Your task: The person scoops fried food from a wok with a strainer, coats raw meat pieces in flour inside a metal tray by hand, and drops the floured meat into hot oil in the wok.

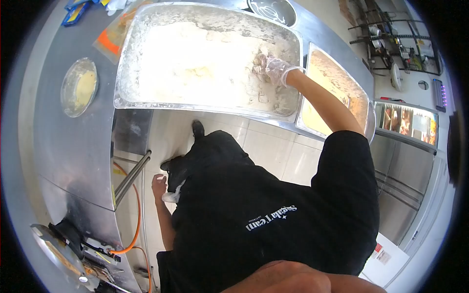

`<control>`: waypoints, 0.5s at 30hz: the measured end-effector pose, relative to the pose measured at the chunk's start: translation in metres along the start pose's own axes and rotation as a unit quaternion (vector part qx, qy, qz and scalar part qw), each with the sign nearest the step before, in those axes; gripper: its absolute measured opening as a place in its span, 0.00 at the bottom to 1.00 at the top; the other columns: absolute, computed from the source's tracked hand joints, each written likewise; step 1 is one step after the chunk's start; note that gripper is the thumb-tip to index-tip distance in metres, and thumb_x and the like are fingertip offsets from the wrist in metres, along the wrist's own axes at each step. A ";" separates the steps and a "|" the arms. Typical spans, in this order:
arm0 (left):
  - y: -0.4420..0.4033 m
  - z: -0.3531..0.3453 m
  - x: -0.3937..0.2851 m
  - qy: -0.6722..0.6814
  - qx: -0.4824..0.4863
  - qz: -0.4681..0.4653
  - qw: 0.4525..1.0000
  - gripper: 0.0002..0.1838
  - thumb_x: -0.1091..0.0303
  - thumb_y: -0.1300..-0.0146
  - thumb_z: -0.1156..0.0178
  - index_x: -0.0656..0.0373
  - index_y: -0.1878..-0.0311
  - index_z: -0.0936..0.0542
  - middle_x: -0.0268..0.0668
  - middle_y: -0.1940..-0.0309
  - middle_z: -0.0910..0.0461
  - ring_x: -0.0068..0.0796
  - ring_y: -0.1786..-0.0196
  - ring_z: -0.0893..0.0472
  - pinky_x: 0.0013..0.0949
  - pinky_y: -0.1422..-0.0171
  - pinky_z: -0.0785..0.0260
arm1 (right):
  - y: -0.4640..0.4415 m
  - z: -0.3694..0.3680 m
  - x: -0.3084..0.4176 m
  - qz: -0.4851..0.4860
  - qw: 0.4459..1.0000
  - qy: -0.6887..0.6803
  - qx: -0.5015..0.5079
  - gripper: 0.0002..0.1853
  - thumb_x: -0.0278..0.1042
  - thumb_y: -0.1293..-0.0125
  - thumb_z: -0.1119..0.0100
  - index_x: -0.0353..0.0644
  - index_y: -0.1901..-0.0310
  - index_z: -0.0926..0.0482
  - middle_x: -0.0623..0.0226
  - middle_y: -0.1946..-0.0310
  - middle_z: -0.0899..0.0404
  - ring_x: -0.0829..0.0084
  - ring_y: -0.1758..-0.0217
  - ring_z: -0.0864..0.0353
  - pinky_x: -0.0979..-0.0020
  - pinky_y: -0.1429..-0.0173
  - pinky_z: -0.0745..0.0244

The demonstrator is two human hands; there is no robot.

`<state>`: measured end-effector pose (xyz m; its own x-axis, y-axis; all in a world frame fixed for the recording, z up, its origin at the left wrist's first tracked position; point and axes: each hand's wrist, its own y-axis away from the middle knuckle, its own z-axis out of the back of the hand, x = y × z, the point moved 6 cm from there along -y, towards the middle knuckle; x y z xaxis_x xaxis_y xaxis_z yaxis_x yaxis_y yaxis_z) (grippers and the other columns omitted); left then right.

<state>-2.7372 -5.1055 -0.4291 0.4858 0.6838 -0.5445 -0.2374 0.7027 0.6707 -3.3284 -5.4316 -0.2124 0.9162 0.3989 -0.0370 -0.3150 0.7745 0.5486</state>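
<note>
My right hand (268, 67), in a clear plastic glove, reaches into the right side of a large metal tub (207, 106) of white flour (195, 53). Its fingers are coated and partly buried, so I cannot see whether they hold anything. Floury lumps lie around them, and a pale yellowish patch shows near the tub's middle. Down at my side hangs my bare left hand (159, 185), its fingers loosely bent and apart with nothing visible in them. A crumpled whitish plastic or cloth piece (173, 195) is beside it, against my dark clothes.
Right of the tub stands a narrower tray (359, 93) with yellowish crumbs. A clear bowl (79, 88) with yellow contents is on the steel counter (73, 156) at left. A round metal bowl (273, 10) sits behind the tub. An orange hose (137, 215) runs below the counter.
</note>
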 end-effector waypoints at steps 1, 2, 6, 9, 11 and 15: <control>0.003 -0.002 -0.006 -0.016 -0.004 -0.016 1.000 0.12 0.65 0.42 0.36 0.55 0.56 0.21 0.39 0.77 0.21 0.29 0.76 0.21 0.34 0.70 0.29 | 0.004 0.012 0.008 -0.002 0.999 -0.041 -0.027 0.38 0.27 0.49 0.44 0.36 0.33 0.41 0.43 0.46 0.29 0.54 0.43 0.25 0.62 0.42 0.27; 0.006 -0.003 -0.008 -0.001 -0.006 -0.013 1.000 0.12 0.66 0.44 0.35 0.54 0.57 0.21 0.38 0.78 0.21 0.30 0.75 0.21 0.35 0.67 0.29 | -0.001 -0.001 0.001 0.022 0.996 -0.023 -0.087 0.38 0.26 0.49 0.44 0.36 0.33 0.41 0.43 0.47 0.28 0.54 0.44 0.24 0.62 0.43 0.27; 0.011 0.001 -0.017 -0.009 -0.022 -0.018 1.000 0.12 0.66 0.44 0.34 0.53 0.57 0.21 0.37 0.79 0.22 0.29 0.75 0.21 0.35 0.67 0.29 | -0.014 0.000 0.002 -0.018 0.994 0.073 -0.086 0.33 0.25 0.49 0.46 0.37 0.36 0.36 0.44 0.51 0.27 0.53 0.49 0.23 0.60 0.46 0.26; 0.010 -0.003 -0.003 -0.009 -0.027 -0.037 0.999 0.12 0.67 0.45 0.34 0.53 0.57 0.21 0.37 0.79 0.22 0.30 0.75 0.21 0.35 0.67 0.29 | -0.023 0.004 -0.011 -0.034 0.997 0.011 -0.075 0.28 0.26 0.48 0.45 0.39 0.42 0.28 0.45 0.54 0.25 0.52 0.52 0.22 0.61 0.48 0.25; -0.006 -0.010 0.028 -0.024 -0.042 -0.101 0.994 0.12 0.67 0.45 0.34 0.53 0.57 0.21 0.37 0.79 0.22 0.29 0.76 0.21 0.35 0.69 0.30 | -0.029 0.007 -0.028 -0.033 0.990 -0.069 -0.115 0.25 0.28 0.49 0.42 0.41 0.45 0.24 0.47 0.56 0.23 0.53 0.54 0.22 0.62 0.50 0.24; 0.003 0.000 0.027 -0.030 -0.040 -0.050 0.997 0.12 0.67 0.44 0.34 0.54 0.56 0.21 0.38 0.78 0.21 0.29 0.77 0.20 0.35 0.70 0.29 | -0.020 0.020 -0.045 -0.112 0.938 -0.310 -0.110 0.25 0.33 0.52 0.34 0.45 0.47 0.21 0.55 0.55 0.22 0.60 0.54 0.22 0.65 0.50 0.25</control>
<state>-2.7251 -5.0849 -0.4418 0.5589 0.5980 -0.5745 -0.2508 0.7822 0.5702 -3.3583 -5.4750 -0.2049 0.9118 -0.0945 0.3996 -0.0790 0.9146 0.3965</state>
